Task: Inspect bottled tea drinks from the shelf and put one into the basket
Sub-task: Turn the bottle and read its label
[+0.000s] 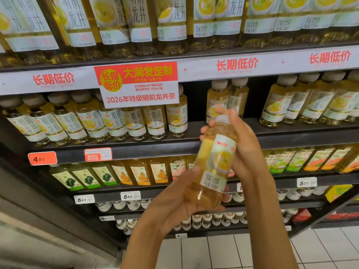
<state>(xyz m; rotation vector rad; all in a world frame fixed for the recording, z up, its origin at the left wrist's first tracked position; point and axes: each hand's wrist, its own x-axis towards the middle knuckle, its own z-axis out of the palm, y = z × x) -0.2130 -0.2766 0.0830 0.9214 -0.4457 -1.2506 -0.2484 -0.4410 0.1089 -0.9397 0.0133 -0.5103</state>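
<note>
I hold a bottle of pale yellow tea [213,164] with a white cap and a white-and-yellow label, tilted slightly, in front of the shelves. My left hand [174,199] grips its base from the lower left. My right hand [244,146] wraps its upper half from behind, fingers curled near the cap. Rows of the same tea bottles [108,121] stand on the middle shelf [136,150], with a gap just behind the held bottle. No basket is in view.
A red-and-white promotion sign [138,84] hangs from the upper shelf edge. More tea bottles [136,22] fill the top shelf. Lower shelves carry juice-labelled bottles [139,173] and white-capped bottles [206,220]. Price tags [42,158] line the shelf fronts. Tiled floor [223,253] shows below.
</note>
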